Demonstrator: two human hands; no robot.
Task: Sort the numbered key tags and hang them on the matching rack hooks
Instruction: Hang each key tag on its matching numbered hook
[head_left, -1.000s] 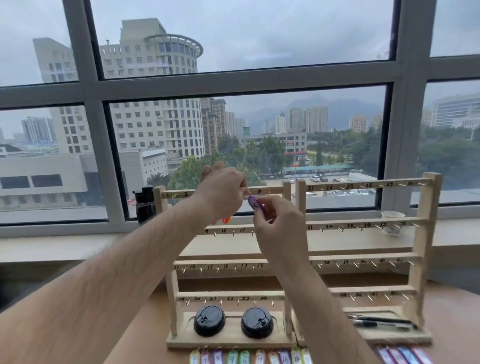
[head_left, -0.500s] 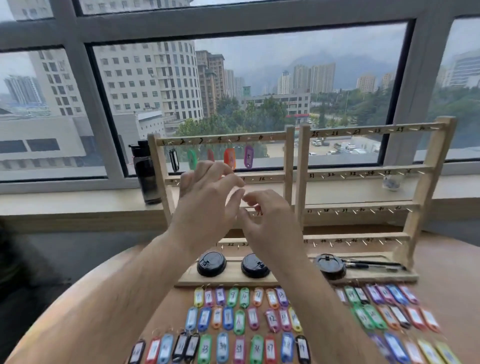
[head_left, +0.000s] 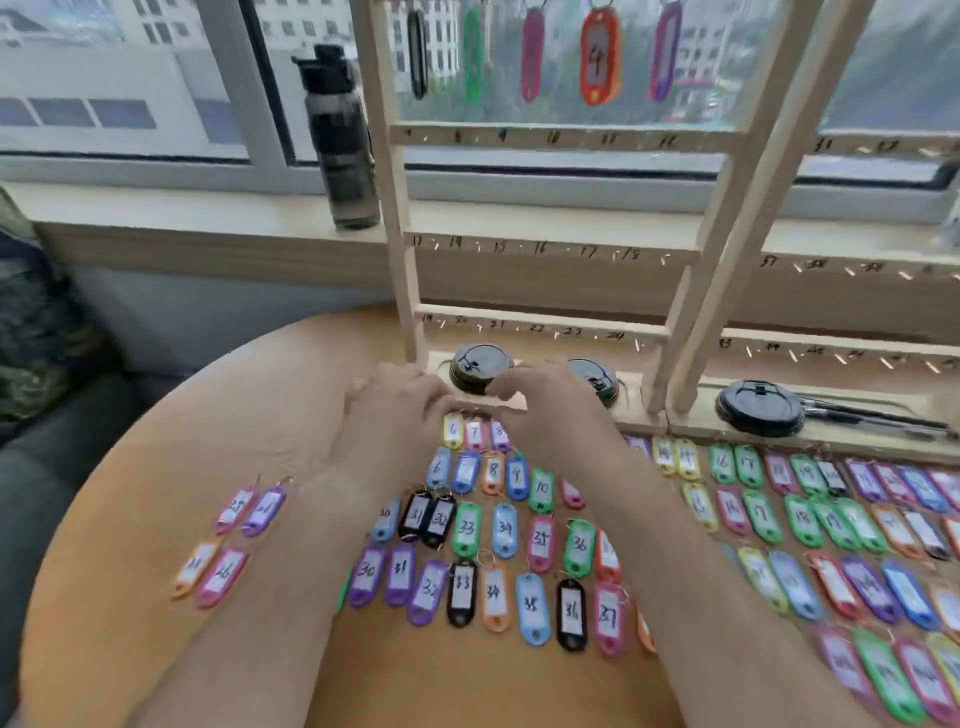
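**Head view, looking down on a round table.** The left hand and right hand are low over the far row of loose tags, just in front of the base of the left rack. The hands are near each other but apart.

- **Left hand:** the fingers reach to the ring end of the yellow tag marked 6. Blur hides whether they pinch it, so its grip cannot be told.
- **Right hand:** the fingers are loosely curved over the same row, and nothing shows between them and the thumb.
- **Loose tags:** they lie flat in rows on the table, ring ends toward the racks. Near the hands the numbers 6 to 10 can be read; 30 to 37 lie nearer the camera. Four more tags lie apart at the left.
- **Hung tags:** five hang from the left rack's top rail, from left to right black, green, pink, orange (marked 4) and purple.
- **Rails:** the lower rails carry handwritten numbers and bare hooks, with 13 to 18 above 19 to 24.
- **Right rack:** it stands touching the left rack, and its hooks in view are bare.
- **Rack bases:** there are three black lids, with pens just beside the right-most lid.
- **Sill:** a dark bottle stands behind the left rack
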